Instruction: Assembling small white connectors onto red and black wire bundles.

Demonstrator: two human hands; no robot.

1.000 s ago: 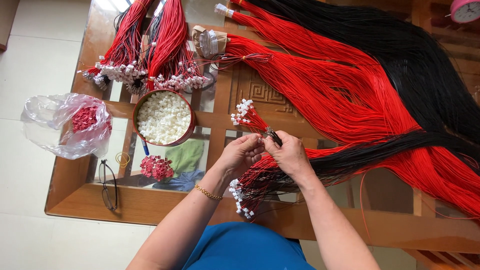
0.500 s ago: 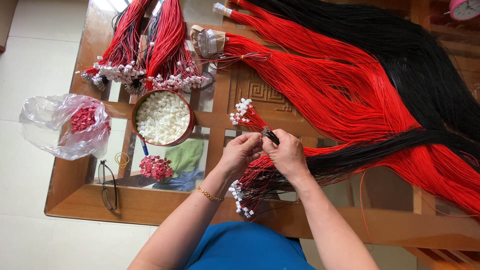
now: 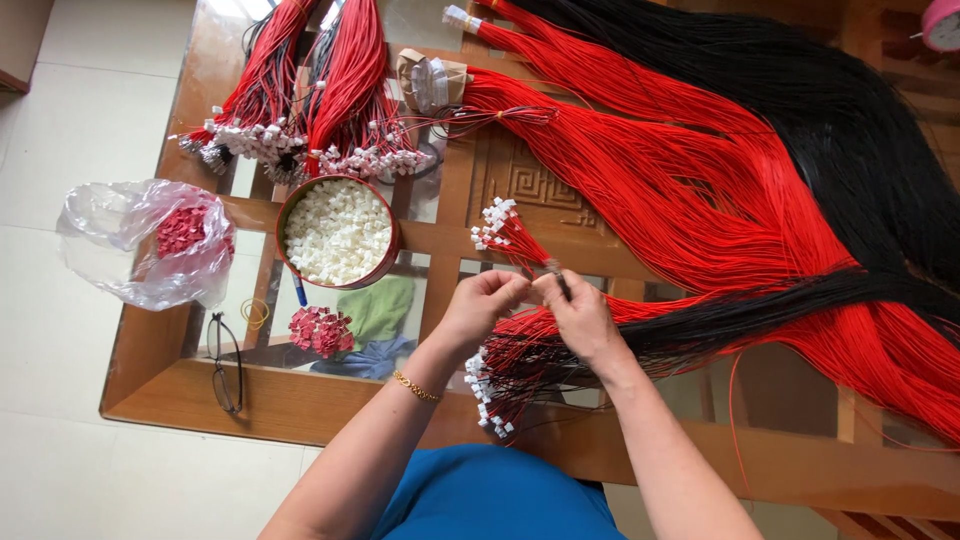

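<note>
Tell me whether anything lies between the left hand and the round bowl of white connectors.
Nothing visible does. The left hand is at the wire ends beside the right hand, and the bowl of white connectors sits to its left. Between them shows only bare table frame and glass.

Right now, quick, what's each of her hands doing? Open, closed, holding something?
Left hand: fingers pinched shut; what they pinch is too small to tell.
Right hand: closed on thin red and black wires, fingertips meeting the left hand's.
</note>
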